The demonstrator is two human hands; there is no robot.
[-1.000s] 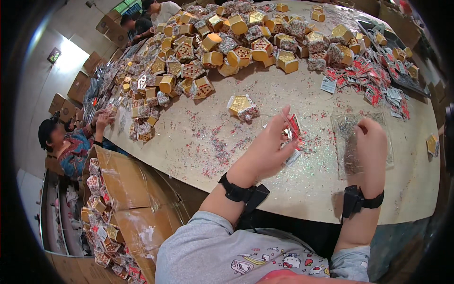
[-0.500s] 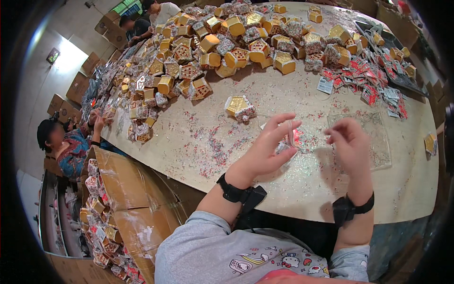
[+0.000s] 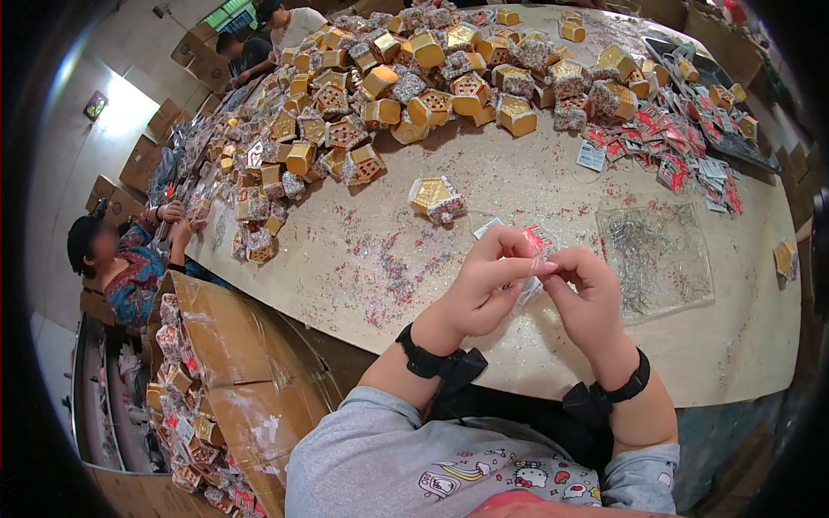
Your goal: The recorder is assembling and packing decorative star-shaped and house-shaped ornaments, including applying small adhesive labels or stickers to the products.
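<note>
My left hand [image 3: 488, 289] is closed in a pinch on a thin clear loop [image 3: 537, 263] at its fingertips. My right hand [image 3: 587, 293] meets it there, thumb and forefinger pressed together; whatever small piece they hold is hidden. Behind and below the fingers shows a red and white tag [image 3: 537, 237], partly covered by the left hand. A gold house-shaped ornament [image 3: 436, 200] with a glittery white edge lies on the table beyond my hands. Right of my right hand is a clear shallow tray [image 3: 704, 281] holding many fine metal pieces.
A big heap of gold ornaments [image 3: 380, 112] fills the far side of the table [image 3: 345, 285]. Red and white tags [image 3: 648, 142] lie piled by a dark tray [image 3: 734, 142]. One ornament [image 3: 786, 259] sits at the right edge. A cardboard box [image 3: 233, 345] stands left; a co-worker [image 3: 129, 259] sits beyond.
My right hand has moved left from over the clear tray to my left hand, and the fingertips now meet. My left fingers have closed from a looser spread.
</note>
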